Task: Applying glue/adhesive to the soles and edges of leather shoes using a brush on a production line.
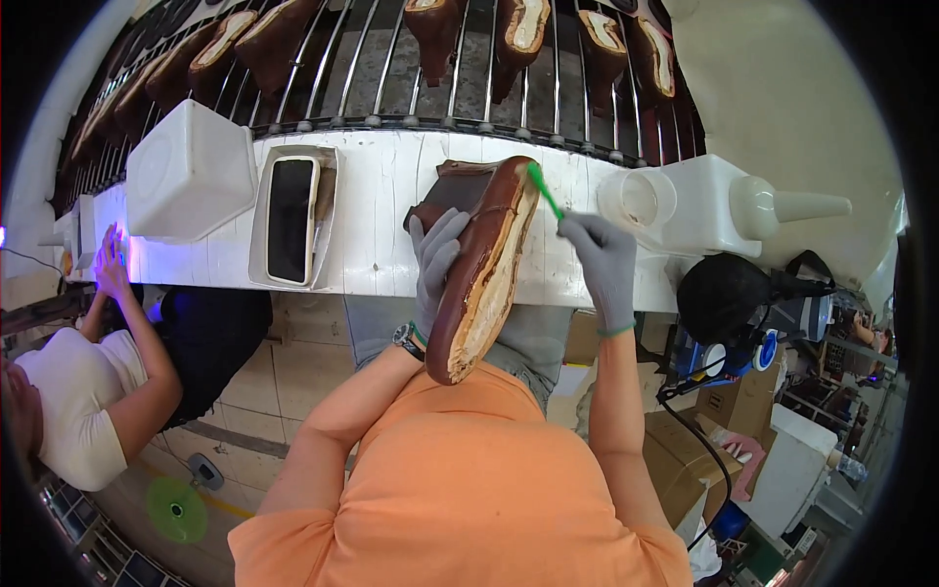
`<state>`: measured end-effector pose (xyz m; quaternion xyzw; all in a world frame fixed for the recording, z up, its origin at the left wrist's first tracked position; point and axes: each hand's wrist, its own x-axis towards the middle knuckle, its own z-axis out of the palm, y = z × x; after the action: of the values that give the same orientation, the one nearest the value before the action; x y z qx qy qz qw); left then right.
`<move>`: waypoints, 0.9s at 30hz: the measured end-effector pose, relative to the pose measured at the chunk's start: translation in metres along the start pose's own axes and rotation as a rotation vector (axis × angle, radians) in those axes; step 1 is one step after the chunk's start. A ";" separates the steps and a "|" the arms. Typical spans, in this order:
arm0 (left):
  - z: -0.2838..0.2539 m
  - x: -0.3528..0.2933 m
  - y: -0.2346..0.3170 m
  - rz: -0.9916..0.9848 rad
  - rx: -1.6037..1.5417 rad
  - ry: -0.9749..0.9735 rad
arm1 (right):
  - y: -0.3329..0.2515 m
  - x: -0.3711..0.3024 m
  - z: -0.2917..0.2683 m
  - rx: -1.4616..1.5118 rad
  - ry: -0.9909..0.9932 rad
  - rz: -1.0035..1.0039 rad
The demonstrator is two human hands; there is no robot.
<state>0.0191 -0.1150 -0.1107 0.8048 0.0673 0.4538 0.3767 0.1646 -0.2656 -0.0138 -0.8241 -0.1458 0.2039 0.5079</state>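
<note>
From where I'm standing, the left hand [437, 259] is clasping a brown boot [489, 269] by its flank, sole up, over the near edge of the white table [381, 225]. Boot's long axis is running about 1 to 7 o'clock. It's lying at 9 o'clock from the right hand [602, 259], which is pinching a green brush-like tool [546, 193]. The tip's pointing to 11, seemingly touching the boot's far end. Left's clearly the nearer hand.

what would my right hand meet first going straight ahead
Likely the brown shoe, at its far end, where the green brush in your right hand seems to reach; depth is unclear.
</note>
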 end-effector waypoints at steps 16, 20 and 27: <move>0.004 -0.007 -0.009 -0.005 -0.141 0.058 | -0.038 -0.056 -0.004 -0.005 -0.202 -0.095; 0.002 -0.006 -0.007 -0.044 -0.204 0.053 | -0.055 -0.067 -0.004 -0.032 -0.281 -0.191; -0.016 -0.010 0.002 -0.388 -0.251 -0.162 | -0.071 -0.086 -0.003 -0.191 -0.403 -0.517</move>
<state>0.0003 -0.1119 -0.1110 0.7575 0.1333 0.3115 0.5580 0.0887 -0.2751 0.0677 -0.7470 -0.4657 0.2126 0.4241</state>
